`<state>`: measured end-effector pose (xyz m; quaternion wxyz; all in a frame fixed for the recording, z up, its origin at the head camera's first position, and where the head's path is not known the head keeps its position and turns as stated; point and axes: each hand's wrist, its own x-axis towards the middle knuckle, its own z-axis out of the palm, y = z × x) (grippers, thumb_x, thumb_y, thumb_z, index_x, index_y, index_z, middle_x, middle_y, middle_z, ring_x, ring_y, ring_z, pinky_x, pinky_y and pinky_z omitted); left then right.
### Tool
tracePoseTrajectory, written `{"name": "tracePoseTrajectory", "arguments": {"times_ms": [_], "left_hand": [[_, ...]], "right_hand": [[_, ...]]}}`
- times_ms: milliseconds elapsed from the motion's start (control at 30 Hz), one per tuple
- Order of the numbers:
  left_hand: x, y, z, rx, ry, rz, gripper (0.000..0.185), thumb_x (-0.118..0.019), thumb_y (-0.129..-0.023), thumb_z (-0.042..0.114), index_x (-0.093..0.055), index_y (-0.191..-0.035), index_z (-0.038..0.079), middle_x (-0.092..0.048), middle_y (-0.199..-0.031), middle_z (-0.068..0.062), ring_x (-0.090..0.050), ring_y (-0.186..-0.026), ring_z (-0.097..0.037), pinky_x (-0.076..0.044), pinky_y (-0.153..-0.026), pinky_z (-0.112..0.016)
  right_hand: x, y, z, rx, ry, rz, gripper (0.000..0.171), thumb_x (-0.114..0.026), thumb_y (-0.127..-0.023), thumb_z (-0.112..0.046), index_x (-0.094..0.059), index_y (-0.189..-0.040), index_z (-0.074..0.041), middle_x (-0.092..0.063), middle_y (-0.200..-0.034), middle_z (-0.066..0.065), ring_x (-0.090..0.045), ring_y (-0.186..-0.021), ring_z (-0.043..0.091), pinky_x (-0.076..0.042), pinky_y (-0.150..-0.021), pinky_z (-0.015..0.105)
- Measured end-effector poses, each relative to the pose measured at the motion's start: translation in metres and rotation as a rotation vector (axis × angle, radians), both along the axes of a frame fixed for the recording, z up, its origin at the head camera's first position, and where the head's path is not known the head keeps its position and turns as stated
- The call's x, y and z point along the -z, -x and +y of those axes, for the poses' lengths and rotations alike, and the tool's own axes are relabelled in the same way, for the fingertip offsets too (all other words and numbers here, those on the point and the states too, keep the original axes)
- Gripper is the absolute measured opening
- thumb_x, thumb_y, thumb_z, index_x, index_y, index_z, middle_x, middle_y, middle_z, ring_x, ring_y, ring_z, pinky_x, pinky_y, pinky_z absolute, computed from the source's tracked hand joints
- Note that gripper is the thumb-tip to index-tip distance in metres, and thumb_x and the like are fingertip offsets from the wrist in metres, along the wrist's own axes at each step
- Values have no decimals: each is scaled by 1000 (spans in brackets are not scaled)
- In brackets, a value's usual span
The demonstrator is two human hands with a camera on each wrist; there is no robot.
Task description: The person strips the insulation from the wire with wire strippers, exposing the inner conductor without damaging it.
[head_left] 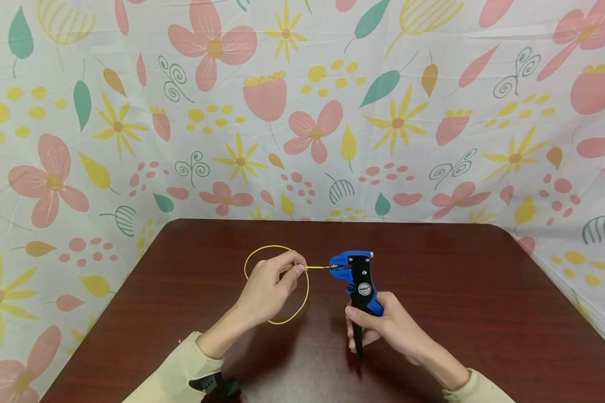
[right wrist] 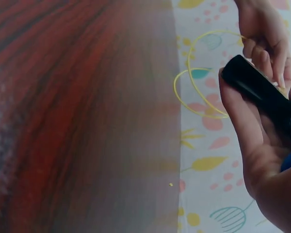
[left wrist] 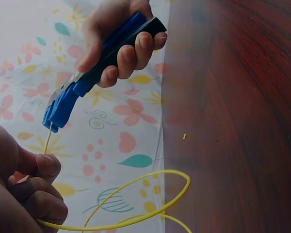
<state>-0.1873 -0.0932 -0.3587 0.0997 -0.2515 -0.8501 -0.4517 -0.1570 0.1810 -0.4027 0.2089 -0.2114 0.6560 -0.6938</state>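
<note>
My left hand point(head_left: 269, 285) pinches a thin yellow wire point(head_left: 277, 323) between thumb and fingertips, close to its end. The rest of the wire hangs in a loose loop around that hand. My right hand point(head_left: 390, 327) grips a blue and black wire stripper point(head_left: 364, 277) by its handles, held upright with its head turned left. The wire's end reaches the stripper's blue nose, and a short stretch just before it looks bare. In the left wrist view the wire point(left wrist: 47, 141) runs from the pinching fingertips into the stripper's nose point(left wrist: 58, 114).
A tiny yellow piece point(left wrist: 185, 136) lies on the dark reddish-brown table point(head_left: 206, 240). Behind and beside the table hangs a white cloth point(head_left: 302, 184) printed with flowers and leaves. A black strap with a device point(head_left: 214, 386) sits at the left sleeve.
</note>
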Motion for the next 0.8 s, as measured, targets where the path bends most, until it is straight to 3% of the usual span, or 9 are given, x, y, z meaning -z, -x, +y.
{"name": "tracePoseTrajectory", "arguments": {"times_ms": [367, 800], "left_hand": [[1, 2, -5, 46, -23, -17, 12, -62, -106, 10, -71, -103, 17, -48, -59, 10, -45, -50, -6, -43, -60, -27], [0, 1, -4, 56, -12, -33, 11, -61, -107, 11, -71, -105, 17, -48, -59, 9, -44, -49, -7, -42, -60, -28]], "right_hand": [[0, 5, 9, -136, 94, -27, 25, -49, -112, -8, -55, -117, 15, -66, -95, 21, -76, -81, 33, -58, -80, 62], [2, 4, 8, -130, 55, 8, 24, -49, -112, -8, -56, -114, 15, -66, -91, 23, -75, -77, 33, -58, -74, 64]]}}
